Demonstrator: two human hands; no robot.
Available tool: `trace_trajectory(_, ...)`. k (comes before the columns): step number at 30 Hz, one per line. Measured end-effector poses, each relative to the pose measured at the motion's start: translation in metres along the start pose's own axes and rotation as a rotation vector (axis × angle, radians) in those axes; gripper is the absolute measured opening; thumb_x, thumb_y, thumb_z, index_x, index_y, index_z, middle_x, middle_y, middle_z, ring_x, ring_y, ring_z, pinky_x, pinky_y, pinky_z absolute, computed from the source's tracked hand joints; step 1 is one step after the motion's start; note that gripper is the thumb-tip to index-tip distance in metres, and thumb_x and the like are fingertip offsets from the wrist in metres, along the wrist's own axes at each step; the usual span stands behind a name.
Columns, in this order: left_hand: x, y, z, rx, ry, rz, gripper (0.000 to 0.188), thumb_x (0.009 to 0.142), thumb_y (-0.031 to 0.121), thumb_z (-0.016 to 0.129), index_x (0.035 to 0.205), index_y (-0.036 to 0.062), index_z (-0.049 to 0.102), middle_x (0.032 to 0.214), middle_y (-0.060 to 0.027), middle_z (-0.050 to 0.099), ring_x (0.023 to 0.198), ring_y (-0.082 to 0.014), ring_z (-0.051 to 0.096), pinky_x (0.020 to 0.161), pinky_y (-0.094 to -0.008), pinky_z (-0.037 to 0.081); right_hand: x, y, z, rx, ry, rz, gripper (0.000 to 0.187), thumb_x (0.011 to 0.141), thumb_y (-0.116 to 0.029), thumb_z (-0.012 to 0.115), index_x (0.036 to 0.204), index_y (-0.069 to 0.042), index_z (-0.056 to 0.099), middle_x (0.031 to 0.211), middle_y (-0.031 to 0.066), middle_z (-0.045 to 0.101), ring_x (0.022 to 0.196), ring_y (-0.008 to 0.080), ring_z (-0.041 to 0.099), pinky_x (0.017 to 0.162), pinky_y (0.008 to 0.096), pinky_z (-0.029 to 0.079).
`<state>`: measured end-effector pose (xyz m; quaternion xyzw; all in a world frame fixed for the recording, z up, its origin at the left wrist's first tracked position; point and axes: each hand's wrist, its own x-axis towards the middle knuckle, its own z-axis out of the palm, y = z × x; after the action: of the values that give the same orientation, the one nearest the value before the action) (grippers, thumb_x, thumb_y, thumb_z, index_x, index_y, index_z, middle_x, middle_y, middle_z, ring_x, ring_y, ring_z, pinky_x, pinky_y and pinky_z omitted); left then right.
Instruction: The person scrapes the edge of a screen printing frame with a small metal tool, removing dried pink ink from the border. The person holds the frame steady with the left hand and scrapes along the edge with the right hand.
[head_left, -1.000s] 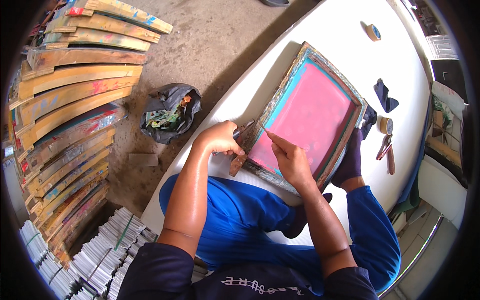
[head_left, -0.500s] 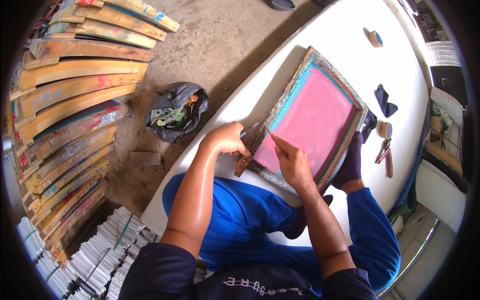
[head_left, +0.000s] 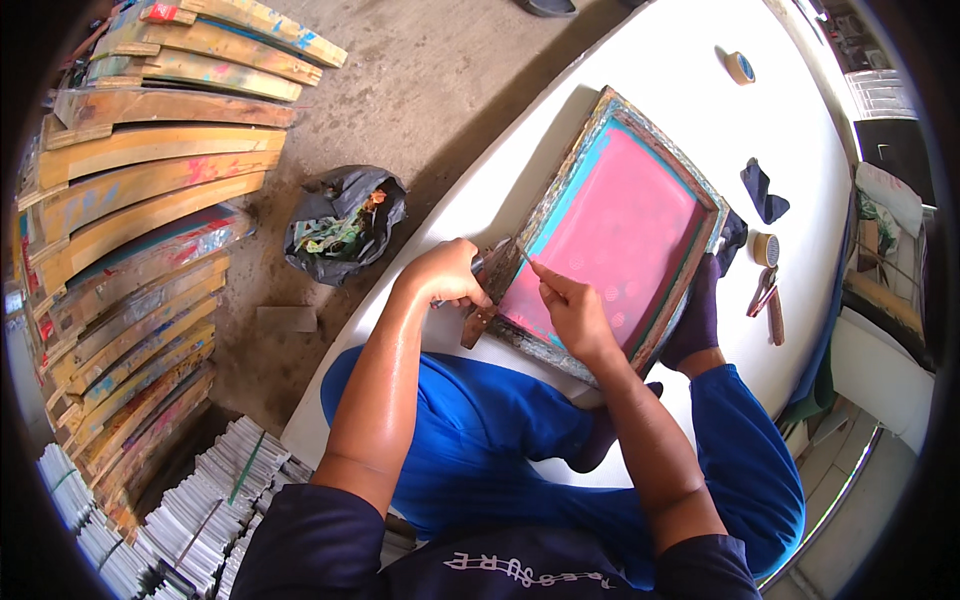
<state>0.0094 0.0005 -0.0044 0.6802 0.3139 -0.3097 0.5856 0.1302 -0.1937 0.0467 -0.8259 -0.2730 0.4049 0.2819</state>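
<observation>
A screen-printing frame [head_left: 672, 172] with worn, paint-stained wood and a pink mesh bordered in turquoise lies tilted before me. My left hand [head_left: 449, 274] is at its near left corner, closed round a dark-handled tool [head_left: 477, 264] that looks like pliers; its head is partly hidden. Below those fingers a brown wooden strip [head_left: 476, 328] sticks out from the corner. My right hand [head_left: 577, 312] is over the mesh, its index finger stretched along a thin tool [head_left: 524, 254] whose tip meets the frame's left rail. Most of that tool is covered by the hand.
The frame rests on a white table [head_left: 690, 55]. Tape rolls [head_left: 740, 68], a dark cloth [head_left: 763, 190] and a brown-handled tool [head_left: 776, 318] lie to the right. My sock-covered foot [head_left: 697, 315] touches the frame. Left are a rubbish bag [head_left: 345, 225] and stacked wooden frames [head_left: 170, 150].
The view has shifted slightly, so everything sits a little further left. Both hands stay at the frame's left side, the right one still pointing its thin tool at the rail.
</observation>
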Motion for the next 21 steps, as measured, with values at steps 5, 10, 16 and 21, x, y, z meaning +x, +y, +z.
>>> trace_trajectory(5, 0.000, -0.001, 0.000, -0.030, -0.080, 0.037, 0.063, 0.059, 0.022, 0.097, 0.108, -0.0060, 0.068, 0.080, -0.0126, 0.073, 0.067, -0.0200, 0.072, 0.051, -0.0342, 0.052, 0.032, -0.004, 0.010, 0.004, -0.057, 0.084, 0.037, 0.104, -0.018, 0.058, 0.139, -0.010, 0.065, 0.120, 0.0257, 0.072, 0.115, 0.0369, 0.070, 0.096, 0.0426, 0.054)
trace_trajectory(10, 0.014, -0.013, 0.006, -0.055, -0.090, 0.054, 0.056, 0.062, 0.017, 0.095, 0.102, -0.0072, 0.065, 0.077, -0.0136, 0.072, 0.064, -0.0199, 0.070, 0.053, -0.0373, 0.054, -0.015, 0.001, -0.020, -0.002, 0.040, 0.032, 0.035, 0.105, -0.016, 0.058, 0.139, -0.010, 0.066, 0.121, 0.0239, 0.072, 0.114, 0.0306, 0.072, 0.096, 0.0388, 0.054)
trace_trajectory(16, 0.005, -0.008, 0.006, -0.039, -0.053, 0.007, 0.047, 0.065, 0.016, 0.093, 0.097, -0.0028, 0.064, 0.070, -0.0117, 0.070, 0.061, -0.0191, 0.068, 0.051, -0.0380, 0.051, -0.026, 0.008, -0.009, -0.014, 0.025, -0.020, 0.035, 0.105, -0.016, 0.059, 0.138, -0.012, 0.066, 0.115, 0.0250, 0.072, 0.108, 0.0385, 0.072, 0.092, 0.0408, 0.054)
trace_trajectory(21, 0.001, 0.002, 0.002, 0.004, -0.070, -0.021, 0.054, 0.066, 0.016, 0.094, 0.102, -0.0075, 0.061, 0.078, -0.0142, 0.071, 0.067, -0.0202, 0.072, 0.052, -0.0350, 0.053, -0.022, 0.015, -0.002, -0.020, 0.060, -0.068, 0.034, 0.105, -0.016, 0.059, 0.137, -0.010, 0.067, 0.114, 0.0252, 0.072, 0.106, 0.0399, 0.072, 0.091, 0.0419, 0.055)
